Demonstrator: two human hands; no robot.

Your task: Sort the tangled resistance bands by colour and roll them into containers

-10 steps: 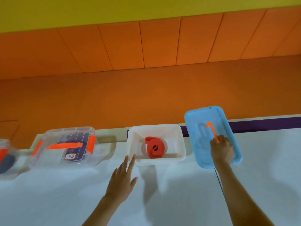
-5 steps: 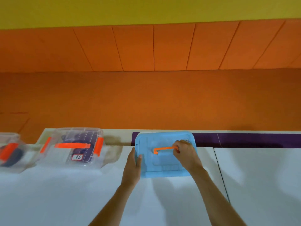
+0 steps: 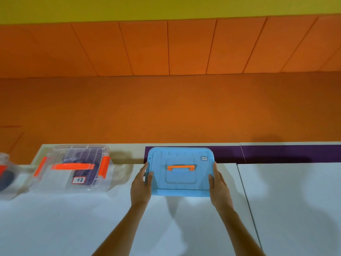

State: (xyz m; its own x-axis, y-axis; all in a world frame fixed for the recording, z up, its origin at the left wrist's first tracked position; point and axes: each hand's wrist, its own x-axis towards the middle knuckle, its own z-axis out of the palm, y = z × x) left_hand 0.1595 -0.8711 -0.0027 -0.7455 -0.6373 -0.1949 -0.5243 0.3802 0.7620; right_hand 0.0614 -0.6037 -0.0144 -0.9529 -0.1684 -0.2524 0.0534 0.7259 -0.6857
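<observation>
Both hands grasp the blue lid [image 3: 180, 182], just right of the clear box [image 3: 73, 169].
The left hand [image 3: 141, 183] and right hand [image 3: 218, 183] curl their fingers round the lid's two side edges; a dark band [image 3: 84, 157] lies inside the clear box.

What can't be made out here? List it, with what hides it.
Head view:
- Whatever lies under the blue plastic lid gripped by left hand and right hand: covered by it.
- White label on the clear plastic box with orange latches: blurred, unreadable.
- Clear container at far left: cut by the frame edge, blurred.
</observation>
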